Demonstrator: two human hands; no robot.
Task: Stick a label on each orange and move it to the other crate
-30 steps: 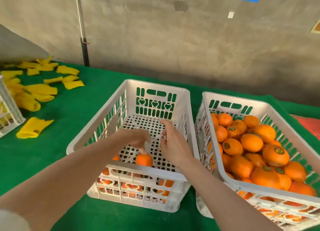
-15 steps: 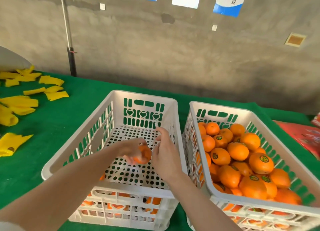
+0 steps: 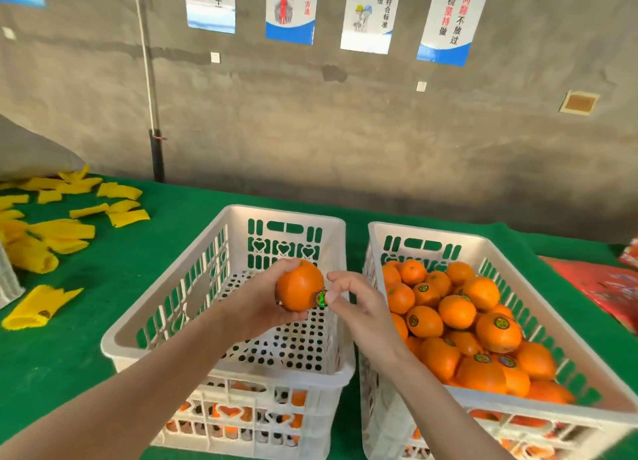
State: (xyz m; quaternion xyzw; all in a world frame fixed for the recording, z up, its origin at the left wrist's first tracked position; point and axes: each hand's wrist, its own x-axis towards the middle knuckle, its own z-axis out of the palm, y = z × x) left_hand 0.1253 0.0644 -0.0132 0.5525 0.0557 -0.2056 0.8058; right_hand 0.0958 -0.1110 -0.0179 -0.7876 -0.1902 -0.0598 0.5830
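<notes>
My left hand (image 3: 257,307) grips an orange (image 3: 298,285) above the left white crate (image 3: 172,294). A round green label (image 3: 320,298) sits on the orange's right side, and the thumb of my right hand (image 3: 359,307) presses on it. The right white crate (image 3: 538,273) holds a heap of labelled oranges (image 3: 459,325). Most of the left crate's perforated floor is bare; a few oranges show through its near wall.
Yellow foam net sleeves (image 3: 62,231) lie scattered on the green tablecloth (image 3: 103,280) at the left. Another white crate's corner (image 3: 7,287) shows at the far left edge. A red bag (image 3: 607,290) lies at the right. A concrete wall with posters stands behind.
My left hand has lifted the orange up from the left crate's floor. My right hand has come onto its side with the label. The camera has tilted upward.
</notes>
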